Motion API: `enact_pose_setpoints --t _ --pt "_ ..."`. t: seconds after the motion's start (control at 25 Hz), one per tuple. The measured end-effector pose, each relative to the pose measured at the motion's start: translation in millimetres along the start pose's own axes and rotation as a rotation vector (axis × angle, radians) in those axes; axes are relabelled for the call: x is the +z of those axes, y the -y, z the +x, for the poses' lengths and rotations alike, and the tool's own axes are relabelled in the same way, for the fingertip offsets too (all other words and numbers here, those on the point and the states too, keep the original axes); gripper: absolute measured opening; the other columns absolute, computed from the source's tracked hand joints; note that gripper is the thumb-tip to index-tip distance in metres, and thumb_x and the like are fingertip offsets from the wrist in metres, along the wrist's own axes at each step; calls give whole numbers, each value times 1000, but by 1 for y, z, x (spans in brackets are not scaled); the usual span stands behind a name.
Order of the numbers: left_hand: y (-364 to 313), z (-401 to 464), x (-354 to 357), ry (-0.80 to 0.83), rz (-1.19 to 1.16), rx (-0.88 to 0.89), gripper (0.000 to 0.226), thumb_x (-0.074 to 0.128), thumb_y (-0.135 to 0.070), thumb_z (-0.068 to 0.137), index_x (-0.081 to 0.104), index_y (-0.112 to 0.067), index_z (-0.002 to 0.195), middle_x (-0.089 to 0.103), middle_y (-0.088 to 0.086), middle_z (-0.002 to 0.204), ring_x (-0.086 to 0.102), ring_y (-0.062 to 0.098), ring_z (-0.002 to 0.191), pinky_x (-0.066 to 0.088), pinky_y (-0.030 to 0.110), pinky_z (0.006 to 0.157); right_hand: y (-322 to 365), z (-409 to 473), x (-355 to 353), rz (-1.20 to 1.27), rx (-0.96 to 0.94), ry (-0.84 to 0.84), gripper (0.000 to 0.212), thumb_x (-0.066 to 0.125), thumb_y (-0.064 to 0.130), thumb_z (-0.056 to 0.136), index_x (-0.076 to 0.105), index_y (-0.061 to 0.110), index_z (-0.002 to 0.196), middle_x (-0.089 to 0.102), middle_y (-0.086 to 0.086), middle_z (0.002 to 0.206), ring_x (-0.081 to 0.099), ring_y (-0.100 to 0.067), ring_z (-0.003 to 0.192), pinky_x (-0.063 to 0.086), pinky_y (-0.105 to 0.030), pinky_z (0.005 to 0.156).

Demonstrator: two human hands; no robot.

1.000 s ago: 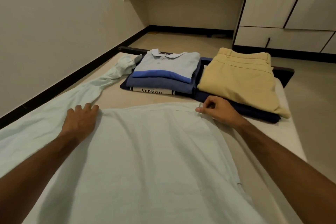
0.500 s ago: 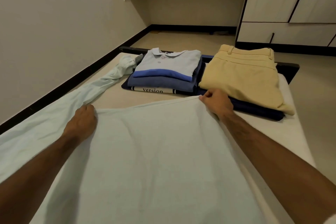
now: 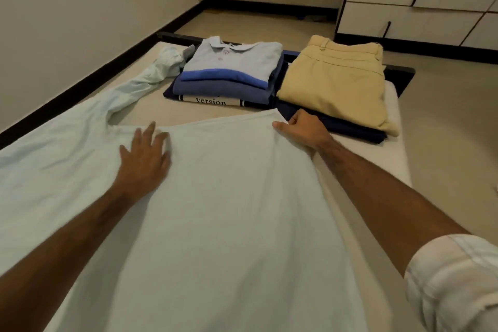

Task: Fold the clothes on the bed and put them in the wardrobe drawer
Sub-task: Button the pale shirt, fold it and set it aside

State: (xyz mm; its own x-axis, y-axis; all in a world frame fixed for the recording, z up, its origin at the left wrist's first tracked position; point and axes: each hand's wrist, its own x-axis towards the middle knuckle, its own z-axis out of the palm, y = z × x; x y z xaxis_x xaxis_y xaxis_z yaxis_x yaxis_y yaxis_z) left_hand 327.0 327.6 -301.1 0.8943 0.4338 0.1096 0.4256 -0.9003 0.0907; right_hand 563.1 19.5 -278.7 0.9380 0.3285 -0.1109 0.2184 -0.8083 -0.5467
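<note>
Two hands on smooth pale shirt [image 3: 215, 210], left hand [image 3: 145, 159] flat, fingers spread, right hand [image 3: 301, 129] pinching its corner

Bare bed [image 3: 151, 109] shows only between the pale shirt [image 3: 229, 210] and the stack of folded tops [image 3: 229, 75]. Folded beige trousers [image 3: 336, 83], just beside that stack, block the far right. The shirt's sleeve [image 3: 145, 81] runs along the wall side. The bed's right edge strip [image 3: 396, 148] lies open.
</note>
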Motion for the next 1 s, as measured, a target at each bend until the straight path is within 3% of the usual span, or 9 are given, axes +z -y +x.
enact_pose_setpoints --t 0.16,0.32,0.48,0.6,0.72,0.84,0.92,1.0 --pt "-98 -94 2 162 -38 207 70 19 -59 95 37 -22 151 28 6 162 24 35 150 23 71 108 -21 -86 -21 36 48 172 67 63 70 84 53 15 122 62 0 119 61 -25 106 49 -39 87" --pt "-161 -169 1 165 77 462 69 26 -59 97 48 -17 147 44 11 153 42 39 140 36 71 102 -48 -192 -28 184 125 232 64 70 60 84 48 18 127 56 4 115 58 -20 102 49 -38 83" --pt "-195 -236 1 242 96 533 72 18 -66 99 30 -25 157 28 10 163 27 38 148 26 72 109 -71 -269 -25 505 176 200 49 77 47 83 52 23 116 67 0 106 67 -19 96 55 -34 79" --pt "-211 -278 -2 292 81 578 74 13 -71 98 20 -29 159 18 8 166 17 37 152 17 74 111 -74 -289 -23 670 160 235 27 77 28 88 60 15 105 71 -8 97 69 -22 90 56 -29 73" --pt "-220 -305 -11 315 16 614 78 13 -77 95 4 -34 160 -5 1 168 -4 32 154 -1 70 116 -71 -289 -26 886 237 74 16 72 15 91 60 9 99 69 -10 99 66 -22 87 56 -27 69" --pt "-222 -325 -34 418 -23 685 83 14 -82 92 -7 -36 158 -16 -4 167 -17 27 153 -8 66 117 -77 -281 -25 1021 360 -49 28 69 8 90 57 13 114 67 -16 114 68 -30 96 59 -41 80" --pt "-222 -337 -47 475 -13 781 86 20 -83 90 -7 -37 158 -14 -4 167 -11 26 154 -2 64 119 -79 -276 -25 979 397 7 39 72 15 90 52 13 124 65 -14 116 66 -25 95 56 -36 70" --pt "-221 -348 -55 470 15 864 88 30 -79 91 -6 -35 158 -8 0 168 3 30 154 13 61 119 -78 -270 -27 920 390 74 51 77 16 87 48 14 128 63 -13 117 65 -24 99 53 -33 69"
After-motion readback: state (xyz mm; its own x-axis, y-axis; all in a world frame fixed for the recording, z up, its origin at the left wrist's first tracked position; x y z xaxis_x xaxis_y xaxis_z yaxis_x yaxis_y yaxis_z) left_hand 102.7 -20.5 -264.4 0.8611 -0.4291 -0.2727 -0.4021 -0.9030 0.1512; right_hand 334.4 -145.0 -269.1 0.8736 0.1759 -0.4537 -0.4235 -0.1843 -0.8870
